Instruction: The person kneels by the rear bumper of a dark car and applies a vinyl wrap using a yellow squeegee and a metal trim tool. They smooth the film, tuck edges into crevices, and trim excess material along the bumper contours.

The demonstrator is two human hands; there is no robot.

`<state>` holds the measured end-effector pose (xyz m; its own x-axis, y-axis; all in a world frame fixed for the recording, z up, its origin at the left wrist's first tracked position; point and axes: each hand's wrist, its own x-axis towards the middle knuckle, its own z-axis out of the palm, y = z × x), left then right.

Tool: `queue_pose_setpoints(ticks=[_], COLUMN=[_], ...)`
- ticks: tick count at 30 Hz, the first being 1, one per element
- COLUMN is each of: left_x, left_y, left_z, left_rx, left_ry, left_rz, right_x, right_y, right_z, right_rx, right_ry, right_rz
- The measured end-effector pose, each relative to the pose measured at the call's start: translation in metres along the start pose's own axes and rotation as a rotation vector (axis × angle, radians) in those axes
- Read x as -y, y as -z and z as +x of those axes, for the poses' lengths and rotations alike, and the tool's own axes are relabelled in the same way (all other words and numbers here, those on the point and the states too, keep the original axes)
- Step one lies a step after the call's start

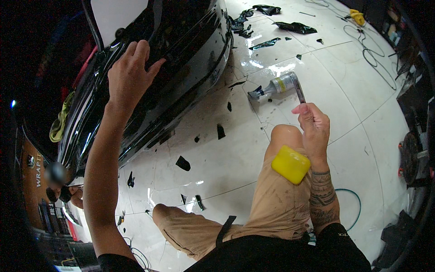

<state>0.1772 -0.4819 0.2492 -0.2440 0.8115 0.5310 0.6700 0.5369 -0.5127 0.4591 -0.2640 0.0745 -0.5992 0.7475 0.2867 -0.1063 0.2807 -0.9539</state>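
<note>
At the upper left my left hand (131, 75) rests against the glossy black car body (181, 68). Its fingers are bent, the thumb stands apart, and no object shows in it. My right hand (315, 124), near my raised knee, is closed around a slim dark tool (299, 89) that points away from me; its exact kind is unclear. Beyond that tool a clear spray bottle (281, 84) with a grey head lies on the floor. A yellow rounded pad (291, 164) sits on my right thigh beside my forearm.
Scraps of black film (183, 163) are scattered over the white tiled floor (335, 99), with larger pieces (295, 28) at the back. A cable (371, 59) coils at the far right. A yellow-green cloth (61, 119) hangs at the car's left. Another person (68, 192) is at the lower left.
</note>
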Motion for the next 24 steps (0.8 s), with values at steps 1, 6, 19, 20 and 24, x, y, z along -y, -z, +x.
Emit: queue_pose_setpoints(ticks=[1, 6, 19, 20, 24], left_x=[-0.002, -0.008, -0.179, -0.181, -0.196], left_y=[-0.001, 0.004, 0.039, 0.033, 0.028], left_z=[-0.001, 0.002, -0.137, -0.144, -0.168], left_rx=[-0.002, -0.062, 0.244, 0.204, 0.109], left_ry=[0.015, 0.020, 0.881, 0.979, 1.280], left_rz=[0.003, -0.064, -2.057, -2.160, -2.489], right_x=[0.001, 0.001, 0.030, 0.031, 0.033], right_y=[0.001, 0.001, -0.060, -0.056, -0.046], right_z=[0.000, -0.004, -0.075, -0.071, -0.069], right_rx=[0.016, 0.126, 0.565, 0.627, 0.831], right_ry=[-0.018, -0.050, 0.003, -0.090, -0.378], right_rz=[-0.005, 0.157, 0.295, 0.458, 0.896])
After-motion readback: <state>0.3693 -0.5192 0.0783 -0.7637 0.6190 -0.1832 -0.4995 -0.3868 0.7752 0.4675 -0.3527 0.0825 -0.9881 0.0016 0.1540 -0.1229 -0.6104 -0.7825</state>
